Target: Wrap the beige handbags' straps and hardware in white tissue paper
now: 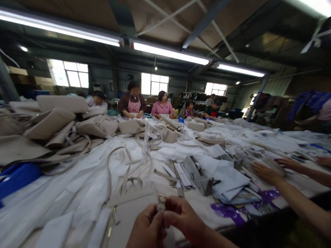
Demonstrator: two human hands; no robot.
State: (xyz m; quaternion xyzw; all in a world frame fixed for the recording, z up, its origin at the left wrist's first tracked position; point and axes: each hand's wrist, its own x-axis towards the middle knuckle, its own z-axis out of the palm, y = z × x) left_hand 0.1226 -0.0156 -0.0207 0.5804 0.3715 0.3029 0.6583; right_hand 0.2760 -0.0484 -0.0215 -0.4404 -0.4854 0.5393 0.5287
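Note:
My left hand [148, 225] and my right hand [182, 218] meet at the near edge of the table. Between their fingertips is a small buckle-like piece [162, 199], pale with a brownish metallic top. Both hands are closed in a pinch on it; its lower part is hidden by the fingers. Just beyond lies a flat beige bag piece [124, 220] with a row of narrow straps [134, 187] on it. A thin beige strap [108, 168] loops up to its left. Right of these, a grey metal box [198, 174] stands beside several light strips [183, 175].
Beige bags [51, 124] are heaped at the left, near a blue object [19, 179]. White wrapping [85, 172] covers much of the table. A co-worker's hand [266, 172] reaches in at right, past stacked pale sheets [232, 186] and purple tape [230, 213]. Several people sit along the far side.

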